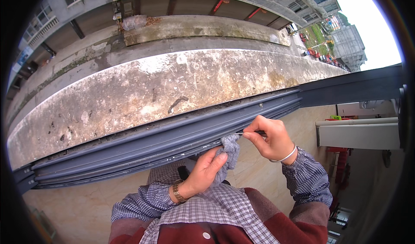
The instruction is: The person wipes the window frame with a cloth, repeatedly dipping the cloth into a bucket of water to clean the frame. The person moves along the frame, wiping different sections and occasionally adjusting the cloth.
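Observation:
My left hand (206,168) is closed on a bunched grey cloth (231,148), thumb on top, just inside the window frame. My right hand (270,136) pinches a slim metal tool (238,133) with a thin shaft and what looks like a dark handle; its exact kind is hard to make out. The shaft points left, and its tip meets the top of the cloth. Both hands are at the inner edge of the dark blue-grey window track (164,133), whose long grooves run from lower left to upper right.
Beyond the track lies a weathered concrete ledge (129,88) with a dark scrap (177,103) on it. A street and buildings are below and beyond. The window's side frame (350,86) rises at right, near a white panel (359,136). Beige wall tiles (86,203) are beneath the track.

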A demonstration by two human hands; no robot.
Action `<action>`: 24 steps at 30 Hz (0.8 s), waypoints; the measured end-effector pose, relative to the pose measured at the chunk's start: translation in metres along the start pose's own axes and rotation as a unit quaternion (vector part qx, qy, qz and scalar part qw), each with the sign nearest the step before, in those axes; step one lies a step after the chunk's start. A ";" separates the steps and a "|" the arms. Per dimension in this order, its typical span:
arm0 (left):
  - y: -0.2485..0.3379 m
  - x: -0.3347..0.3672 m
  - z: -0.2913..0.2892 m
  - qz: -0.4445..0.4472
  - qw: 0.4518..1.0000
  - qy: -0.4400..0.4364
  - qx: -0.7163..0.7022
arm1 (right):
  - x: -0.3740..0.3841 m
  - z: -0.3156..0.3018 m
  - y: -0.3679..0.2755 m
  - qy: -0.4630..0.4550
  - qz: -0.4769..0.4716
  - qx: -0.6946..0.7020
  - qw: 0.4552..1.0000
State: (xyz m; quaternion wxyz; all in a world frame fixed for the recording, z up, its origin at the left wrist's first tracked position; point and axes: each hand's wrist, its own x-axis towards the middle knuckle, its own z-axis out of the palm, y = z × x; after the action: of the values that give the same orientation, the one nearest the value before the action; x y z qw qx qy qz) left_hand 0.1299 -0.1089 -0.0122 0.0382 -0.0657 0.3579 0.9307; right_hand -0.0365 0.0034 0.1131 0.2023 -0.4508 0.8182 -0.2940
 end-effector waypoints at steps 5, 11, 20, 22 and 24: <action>-0.001 0.003 0.003 -0.001 1.000 -0.014 -0.010 | 0.009 -0.016 -0.002 -0.061 -0.018 -0.099 0.993; -0.017 0.036 0.028 -0.043 0.997 -0.063 0.029 | 0.010 -0.061 0.018 -0.092 0.038 -0.213 0.972; -0.023 0.062 0.035 -0.077 0.989 -0.110 0.059 | -0.005 -0.087 0.054 -0.055 0.004 -0.248 0.967; -0.018 0.052 0.020 -0.072 0.988 -0.111 0.079 | -0.005 -0.078 0.050 -0.050 -0.014 -0.232 0.971; -0.014 0.036 0.009 -0.067 0.990 -0.107 0.060 | -0.003 -0.063 0.040 -0.047 -0.034 -0.215 0.975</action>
State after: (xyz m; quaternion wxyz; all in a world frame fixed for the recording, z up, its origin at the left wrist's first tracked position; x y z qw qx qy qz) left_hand 0.0947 -0.0917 -0.0200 0.1423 0.0124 0.4018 0.9045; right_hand -0.0976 0.0423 0.1338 0.1286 -0.5251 0.8358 -0.0961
